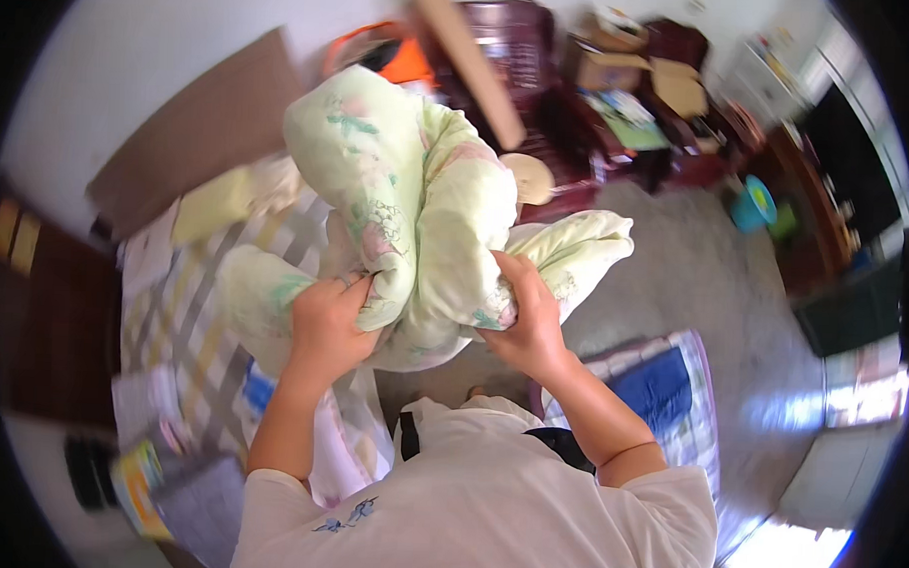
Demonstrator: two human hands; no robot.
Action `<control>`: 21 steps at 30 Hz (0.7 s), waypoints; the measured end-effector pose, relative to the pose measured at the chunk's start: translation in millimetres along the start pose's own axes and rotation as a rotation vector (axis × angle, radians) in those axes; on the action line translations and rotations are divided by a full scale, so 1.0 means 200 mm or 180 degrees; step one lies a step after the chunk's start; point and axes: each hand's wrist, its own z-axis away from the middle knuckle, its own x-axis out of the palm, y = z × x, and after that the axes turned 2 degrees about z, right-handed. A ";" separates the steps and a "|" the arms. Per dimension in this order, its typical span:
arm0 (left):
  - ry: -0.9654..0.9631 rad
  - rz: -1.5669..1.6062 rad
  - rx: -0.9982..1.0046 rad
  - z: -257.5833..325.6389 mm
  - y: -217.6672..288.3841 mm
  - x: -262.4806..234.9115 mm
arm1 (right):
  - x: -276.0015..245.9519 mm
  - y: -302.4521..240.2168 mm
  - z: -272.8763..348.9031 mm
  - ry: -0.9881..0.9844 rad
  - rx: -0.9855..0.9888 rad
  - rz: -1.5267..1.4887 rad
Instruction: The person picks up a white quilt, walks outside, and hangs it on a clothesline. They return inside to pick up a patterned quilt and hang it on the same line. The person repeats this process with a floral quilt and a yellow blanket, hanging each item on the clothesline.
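A bed [188, 305] with a checked cover fills the left of the frame, its brown headboard [195, 130] in the upper left. Grey floor [714, 293] spreads across the right, with dark red furniture [542, 77] stacked with boxes along the top. A pale green floral quilt [428, 193], bunched and rolled, sits in the centre of the frame, lifted above the bed's edge. A blue folded cloth [661, 386] lies lower right. The left hand [328, 325] grips a fold of the quilt from below, fingers curled shut into the fabric. The right hand [528, 322] clamps the neighbouring roll, fingers closed tight around it.
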 end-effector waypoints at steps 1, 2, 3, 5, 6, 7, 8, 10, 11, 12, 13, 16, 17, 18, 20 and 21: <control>-0.0124 0.0152 0.0174 -0.12 0.03 0.14 | -0.09 0.09 0.01 0.0240 -0.0028 0.0420; -0.0231 0.0275 0.0327 -0.23 0.06 0.26 | -0.18 0.17 0.01 0.0447 -0.0071 0.0826; -0.0341 0.0444 0.0483 -0.34 0.09 0.40 | -0.26 0.27 0.02 0.0566 -0.0038 0.1105; -0.0523 0.0713 0.0841 -0.50 -0.01 0.68 | -0.32 0.37 -0.01 0.0510 -0.0156 0.1876; -0.0601 0.0791 0.0911 -0.59 0.09 0.80 | -0.47 0.42 -0.03 0.0378 -0.0237 0.2169; -0.0694 0.0864 0.1140 -0.72 0.20 0.89 | -0.61 0.47 -0.04 0.0173 -0.0084 0.2417; -0.0781 0.1016 0.1355 -0.84 0.28 0.99 | -0.74 0.52 -0.06 0.0043 0.0023 0.2630; -0.0968 0.1318 0.1784 -1.07 0.46 1.20 | -0.96 0.60 -0.08 -0.0233 0.0283 0.3022; -0.0923 0.1632 0.2063 -1.10 0.41 1.40 | -0.93 0.70 -0.08 -0.0264 0.0355 0.3214; -0.0928 0.1697 0.2214 -1.16 0.42 1.53 | -0.94 0.77 -0.09 -0.0319 0.0543 0.3473; -0.1077 0.1728 0.2309 -1.08 0.41 1.66 | -0.86 0.82 0.01 -0.0402 0.0823 0.3596; -0.1307 0.1915 0.2843 -1.57 0.88 1.74 | -1.29 0.88 -0.16 -0.0125 0.1559 0.3718; -0.1465 0.2017 0.2998 -1.62 0.95 1.84 | -1.33 0.95 -0.12 -0.0066 0.1826 0.3722; -0.1624 0.2117 0.3159 -1.68 1.01 1.94 | -1.37 1.01 -0.10 0.0001 0.2095 0.3721; -0.1887 0.2423 0.3368 -1.80 1.17 2.15 | -1.48 1.10 -0.10 0.0467 0.2656 0.3370; -0.1979 0.2522 0.3482 -1.85 1.27 2.25 | -1.54 1.18 -0.05 0.0707 0.2885 0.3329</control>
